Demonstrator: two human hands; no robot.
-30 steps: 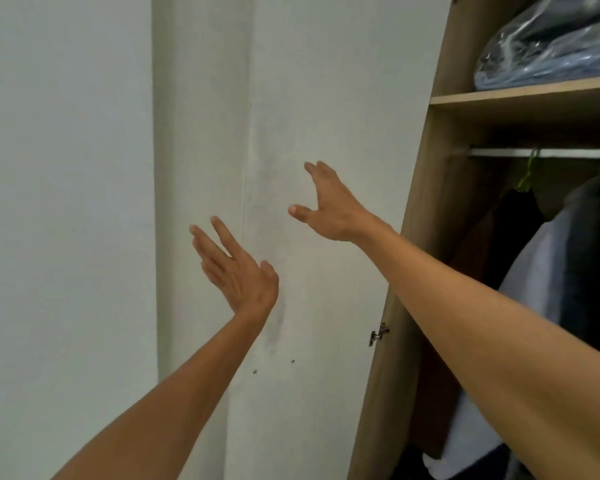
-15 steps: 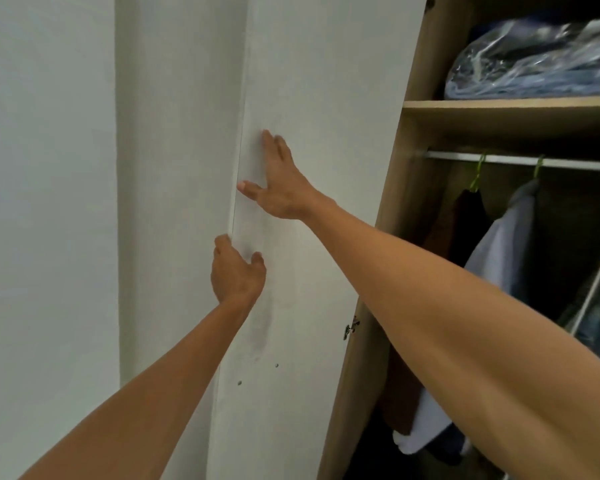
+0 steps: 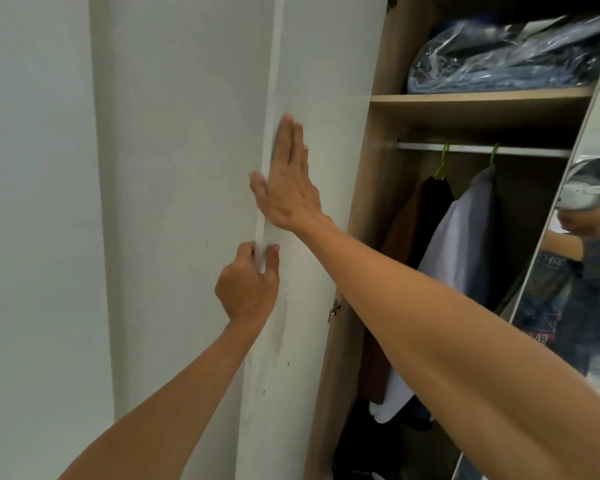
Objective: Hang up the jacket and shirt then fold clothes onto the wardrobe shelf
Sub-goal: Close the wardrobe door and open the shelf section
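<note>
The white left wardrobe door [image 3: 319,81] stands swung out towards me. My left hand [image 3: 248,289] grips its free edge, fingers curled round it. My right hand [image 3: 288,181] lies flat on the door's face just above, fingers straight. Inside the wardrobe a brown jacket [image 3: 413,230] and a pale grey shirt [image 3: 461,244] hang on green hangers from the rail [image 3: 478,149]. A wooden shelf [image 3: 478,98] above the rail holds folded clothes in a clear plastic bag [image 3: 506,53].
A white wall [image 3: 32,202] fills the left side. The right wardrobe door carries a mirror [image 3: 575,271] that reflects a person. A metal hinge [image 3: 334,310] sits on the wardrobe's side panel. Dark items lie on the wardrobe floor.
Both hands moved from mid-air to the door. The left hand closed round the door edge; the right hand flattened on the panel. The view has shifted so more of the wardrobe's inside shows.
</note>
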